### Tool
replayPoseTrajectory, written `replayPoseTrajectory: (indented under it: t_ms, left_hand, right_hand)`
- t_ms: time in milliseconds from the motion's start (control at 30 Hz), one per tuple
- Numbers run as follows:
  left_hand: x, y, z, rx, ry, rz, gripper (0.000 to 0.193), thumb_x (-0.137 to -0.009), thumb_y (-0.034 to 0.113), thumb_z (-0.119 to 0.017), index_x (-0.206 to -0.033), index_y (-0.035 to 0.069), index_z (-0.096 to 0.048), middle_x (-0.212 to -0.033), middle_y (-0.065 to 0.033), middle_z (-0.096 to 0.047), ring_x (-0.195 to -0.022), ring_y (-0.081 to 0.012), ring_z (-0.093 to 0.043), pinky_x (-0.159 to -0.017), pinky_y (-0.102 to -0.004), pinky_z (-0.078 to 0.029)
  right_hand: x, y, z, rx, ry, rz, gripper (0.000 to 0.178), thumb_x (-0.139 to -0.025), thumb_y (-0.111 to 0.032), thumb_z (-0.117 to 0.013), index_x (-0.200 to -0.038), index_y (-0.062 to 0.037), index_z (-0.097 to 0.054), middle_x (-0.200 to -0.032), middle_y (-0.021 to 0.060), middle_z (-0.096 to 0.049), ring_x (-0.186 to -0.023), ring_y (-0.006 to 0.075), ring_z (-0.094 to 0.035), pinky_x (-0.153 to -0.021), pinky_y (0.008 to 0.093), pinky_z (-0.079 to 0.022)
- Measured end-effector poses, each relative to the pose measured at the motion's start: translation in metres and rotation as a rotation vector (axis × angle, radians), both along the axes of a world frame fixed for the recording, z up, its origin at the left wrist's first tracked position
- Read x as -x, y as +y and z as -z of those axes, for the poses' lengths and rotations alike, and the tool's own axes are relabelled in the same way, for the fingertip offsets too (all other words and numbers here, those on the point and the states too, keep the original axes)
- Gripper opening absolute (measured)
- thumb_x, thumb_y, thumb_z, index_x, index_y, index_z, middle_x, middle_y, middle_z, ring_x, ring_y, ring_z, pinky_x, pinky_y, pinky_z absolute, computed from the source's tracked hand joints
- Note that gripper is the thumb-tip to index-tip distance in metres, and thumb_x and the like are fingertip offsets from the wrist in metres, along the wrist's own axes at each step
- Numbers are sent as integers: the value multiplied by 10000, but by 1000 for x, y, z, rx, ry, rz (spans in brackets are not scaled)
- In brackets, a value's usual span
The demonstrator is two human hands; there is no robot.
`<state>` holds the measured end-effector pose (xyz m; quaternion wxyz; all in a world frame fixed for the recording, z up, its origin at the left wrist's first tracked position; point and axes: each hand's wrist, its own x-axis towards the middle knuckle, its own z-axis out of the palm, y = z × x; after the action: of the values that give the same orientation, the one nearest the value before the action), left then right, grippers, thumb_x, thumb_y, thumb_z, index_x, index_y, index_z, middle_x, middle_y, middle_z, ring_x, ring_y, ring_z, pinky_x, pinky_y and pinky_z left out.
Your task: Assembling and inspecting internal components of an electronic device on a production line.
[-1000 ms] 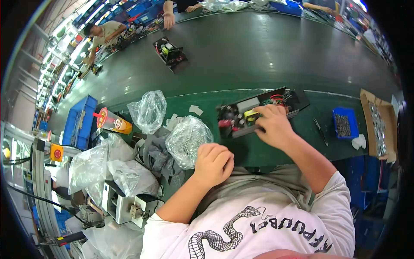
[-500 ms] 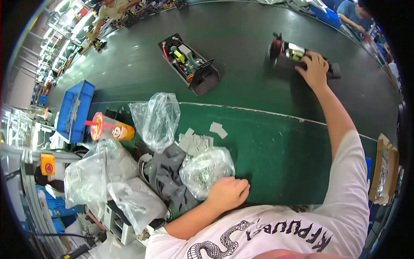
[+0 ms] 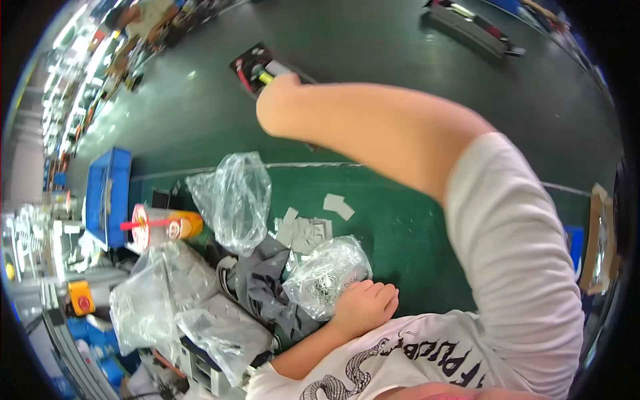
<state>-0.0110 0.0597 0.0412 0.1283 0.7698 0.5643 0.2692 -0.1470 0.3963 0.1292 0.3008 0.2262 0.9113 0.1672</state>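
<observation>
My right hand reaches across to the left, over a black open-topped unit with wires and yellow and grey parts. Forearm and hand cover much of this unit, and the fingers are hidden. A second black unit of similar make lies at the far right, away from both hands. My left hand rests at the near edge with its fingers curled in, and nothing shows in them. It lies against a clear plastic bag of small metal pieces.
Pale flat pieces and an empty-looking clear bag lie nearby. A drink cup with a straw stands beside a blue bin. Grey cloth and more plastic bags fill the near left. An open cardboard box is at the right.
My right hand has let go of the right-hand unit and swung left to the other one. The right-hand unit now lies farther away. My left hand stays by the bag.
</observation>
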Motion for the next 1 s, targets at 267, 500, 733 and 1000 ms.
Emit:
replayPoseTrajectory:
  t_ms: [267, 500, 733, 1000]
  left_hand:
    - [0, -2, -8, 46, 40, 11, 214, -836, 213, -671, -694, 111, -547, -627, -55, -564, -576, -262, -572, -541, -392, -474]
    - [-1, -3, -4, 124, -5, -47, 179, -799, 243, -695, -752, 80, -637, -664, -113, -615, -692, -323, -628, -618, -444, -495]
    - [0, -12, 0, -3, -20, -98, 156, -836, 242, -693, -828, 96, -638, -651, -105, -618, -632, -323, -617, -591, -440, -495]
    - [-3, -24, 8, 6, -205, -210, 424, -790, 202, -748, -1131, 30, -563, -940, -132, -599, -831, -248, -594, -700, -377, -474]
  right_hand:
    - [5, 4, 41, 65, 419, 453, 343, -820, -218, -658, -1149, -153, -730, -1113, 57, -713, -1005, 240, -675, -728, 487, -489]
    - [-102, -5, 0, -37, 604, 298, 240, -794, -228, -660, -960, -97, -774, -971, 114, -739, -885, 285, -712, -689, 437, -538]
    - [-248, -52, -19, -81, 509, 33, 353, -805, -418, -667, -732, -79, -731, -708, 129, -685, -730, 326, -688, -655, 446, -525]
    - [-424, -186, -9, 47, 665, -121, 331, -769, -397, -698, -592, -126, -627, -627, 49, -581, -664, 273, -583, -673, 407, -426]
